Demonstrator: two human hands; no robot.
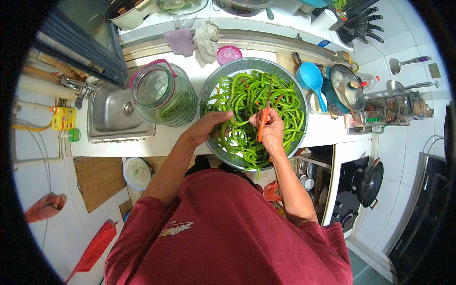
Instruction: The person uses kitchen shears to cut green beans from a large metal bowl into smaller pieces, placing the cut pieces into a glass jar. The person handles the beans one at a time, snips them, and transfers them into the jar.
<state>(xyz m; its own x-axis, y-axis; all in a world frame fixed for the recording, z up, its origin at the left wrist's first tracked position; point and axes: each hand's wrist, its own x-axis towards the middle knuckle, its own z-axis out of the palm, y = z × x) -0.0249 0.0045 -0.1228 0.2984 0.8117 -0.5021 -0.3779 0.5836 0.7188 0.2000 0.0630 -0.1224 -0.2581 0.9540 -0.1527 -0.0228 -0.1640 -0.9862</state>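
Note:
A wide metal basin full of long green chili peppers stands on the white counter before me, with a few red pieces among the peppers. Over its near left part, my left hand holds a curved green pepper. My right hand grips orange-handled scissors, their blades pointing away from me over the peppers; its fingertips meet the end of the held pepper. Left of the basin stands a large glass jar with a pink handle and green contents low inside.
A steel sink lies at the left. Behind the basin are a pink lid and hanging cloths. To the right are a blue ladle, a lidded pot and a rack of jars. A wok sits farther right.

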